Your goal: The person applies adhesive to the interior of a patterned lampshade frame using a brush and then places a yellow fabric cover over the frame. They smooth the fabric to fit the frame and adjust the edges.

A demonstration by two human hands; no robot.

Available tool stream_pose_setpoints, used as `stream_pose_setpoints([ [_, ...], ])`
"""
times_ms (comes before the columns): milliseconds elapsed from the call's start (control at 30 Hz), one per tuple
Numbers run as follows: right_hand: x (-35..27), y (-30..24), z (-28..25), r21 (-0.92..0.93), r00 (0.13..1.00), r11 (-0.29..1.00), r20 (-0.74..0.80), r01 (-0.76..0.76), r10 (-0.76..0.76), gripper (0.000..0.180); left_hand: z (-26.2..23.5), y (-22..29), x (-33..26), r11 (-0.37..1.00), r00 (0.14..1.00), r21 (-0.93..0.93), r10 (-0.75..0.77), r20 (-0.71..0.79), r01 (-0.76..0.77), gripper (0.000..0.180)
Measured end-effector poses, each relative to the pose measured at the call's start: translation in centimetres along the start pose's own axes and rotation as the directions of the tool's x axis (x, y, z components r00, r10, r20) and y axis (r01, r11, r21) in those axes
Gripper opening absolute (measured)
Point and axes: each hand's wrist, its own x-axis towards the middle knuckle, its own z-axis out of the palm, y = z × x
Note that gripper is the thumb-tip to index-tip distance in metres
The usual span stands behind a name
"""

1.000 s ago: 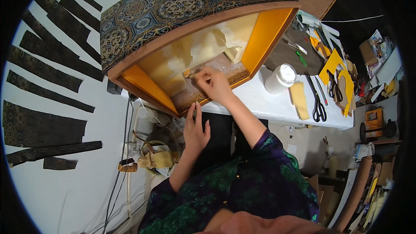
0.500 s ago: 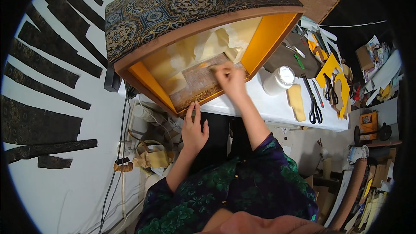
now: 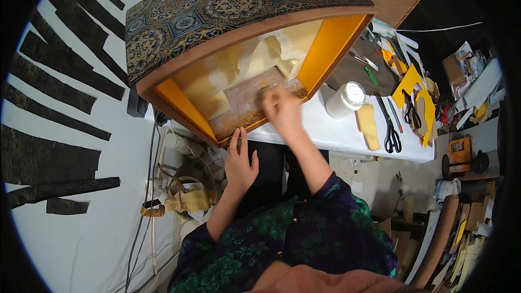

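Inside the box (image 3: 236, 6), the grey-brown patch (image 3: 244, 93) extends left from my nearer, curled right hand (image 3: 283, 112), grip indiscernible; my left hand (image 3: 241, 164), fingers straight, meets the rim (image 3: 259, 128).

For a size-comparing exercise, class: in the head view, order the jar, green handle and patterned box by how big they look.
1. Patterned box
2. Jar
3. Green handle
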Motion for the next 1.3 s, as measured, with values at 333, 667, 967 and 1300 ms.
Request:
stream_pose_setpoints([
  [333, 0.0, 2.1, -1.5, -0.08, 0.989, 0.997, -0.146, -0.001, -0.011, 0.009, 0.1, -0.4, -0.1, 0.999, 0.998, 0.017, 0.04, -0.057, -0.039, 0.071],
  [667, -0.3, 1.7, -4.7, 0.038, 0.977, 0.979, -0.071, -0.199, 0.201, 0.008, 0.5, -0.5, 0.0, 0.997, 0.995, 0.035, 0.068, -0.07, -0.065, 0.073],
  [967, -2.4, -0.6, -2.6, 0.291, 0.998, 0.956, 0.063, -0.03, 0.012, 0.004, 0.5, -0.3, 0.0, 0.999, 0.999, 0.007, 0.031, -0.022, -0.031, 0.071],
  [1300, -3.1, -0.5, -6.6, 0.208, 0.995, 0.975, 0.068, -0.083, 0.07, 0.012, 0.5, 0.4, 0.3, 0.997, 0.997, -0.02, 0.071, -0.041, -0.072, 0.073],
])
